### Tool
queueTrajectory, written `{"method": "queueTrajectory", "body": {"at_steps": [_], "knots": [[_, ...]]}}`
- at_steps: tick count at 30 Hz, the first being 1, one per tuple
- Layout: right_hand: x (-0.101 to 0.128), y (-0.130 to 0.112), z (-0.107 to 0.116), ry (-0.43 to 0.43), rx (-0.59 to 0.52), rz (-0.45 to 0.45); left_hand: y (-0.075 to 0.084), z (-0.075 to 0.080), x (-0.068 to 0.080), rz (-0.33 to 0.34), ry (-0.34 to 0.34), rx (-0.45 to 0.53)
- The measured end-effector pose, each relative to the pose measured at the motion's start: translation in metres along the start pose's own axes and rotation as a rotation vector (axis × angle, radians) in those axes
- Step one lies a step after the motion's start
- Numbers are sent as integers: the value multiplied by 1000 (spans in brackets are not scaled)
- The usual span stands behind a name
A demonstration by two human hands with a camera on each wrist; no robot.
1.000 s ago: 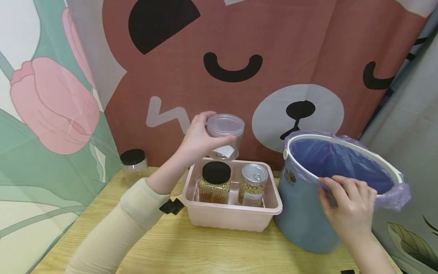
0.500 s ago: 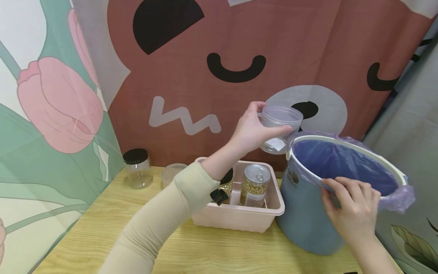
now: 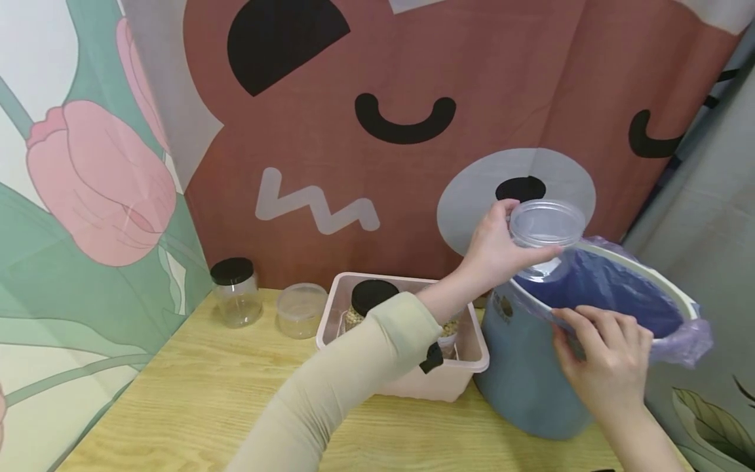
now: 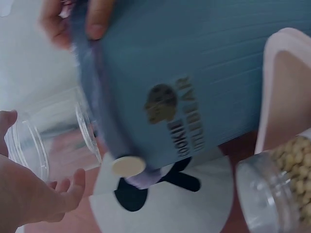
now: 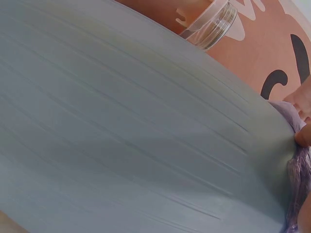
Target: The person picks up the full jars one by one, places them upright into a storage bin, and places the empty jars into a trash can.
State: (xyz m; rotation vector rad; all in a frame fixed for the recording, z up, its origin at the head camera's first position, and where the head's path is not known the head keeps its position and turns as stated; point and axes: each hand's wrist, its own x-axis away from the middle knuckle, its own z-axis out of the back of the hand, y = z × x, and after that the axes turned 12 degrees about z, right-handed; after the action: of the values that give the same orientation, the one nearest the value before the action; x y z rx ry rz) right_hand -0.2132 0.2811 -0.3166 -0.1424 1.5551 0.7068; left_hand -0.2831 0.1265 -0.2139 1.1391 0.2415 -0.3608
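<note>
My left hand (image 3: 501,248) grips a clear empty plastic jar (image 3: 545,233) and holds it just above the far left rim of a blue bin (image 3: 531,387). The bin is lined with a purple bag (image 3: 613,288) and leans toward me. My right hand (image 3: 607,354) grips the bin's near rim, fingers curled over the bag's edge. In the left wrist view the jar (image 4: 53,131) sits beside the bin's wall (image 4: 204,73), with my left hand (image 4: 39,194) below it. The right wrist view is filled by the bin's wall (image 5: 121,121), with the jar (image 5: 211,24) above it.
A pink tub (image 3: 330,314) stands left of the bin under my left forearm. It holds a black-lidded jar of beans (image 3: 371,298) and another jar mostly hidden. A black-lidded empty jar (image 3: 236,292) and a small clear cup (image 3: 301,308) stand at the back left of the wooden table (image 3: 206,406).
My left hand has carried the clear jar rightward from above the pink tub to above the bin's rim. The right hand has stayed on the bin's rim.
</note>
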Motion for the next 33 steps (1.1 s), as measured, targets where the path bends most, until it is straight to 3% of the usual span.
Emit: {"method": "queueTrajectory", "body": {"at_steps": [7,16,25,33], "knots": [[0,-1,1,-18,-1,-1,-15,-14,3,34,-67,-100],[-1,-1,1,-13,-1,-4,-17,-11,9,34,-116,-189],[1,0,0,-11,0,-9,-14,11,14,13,-155,-263],[-1,-1,0,-9,-9,-15,-15,47,21,-35,-174,-287]]}}
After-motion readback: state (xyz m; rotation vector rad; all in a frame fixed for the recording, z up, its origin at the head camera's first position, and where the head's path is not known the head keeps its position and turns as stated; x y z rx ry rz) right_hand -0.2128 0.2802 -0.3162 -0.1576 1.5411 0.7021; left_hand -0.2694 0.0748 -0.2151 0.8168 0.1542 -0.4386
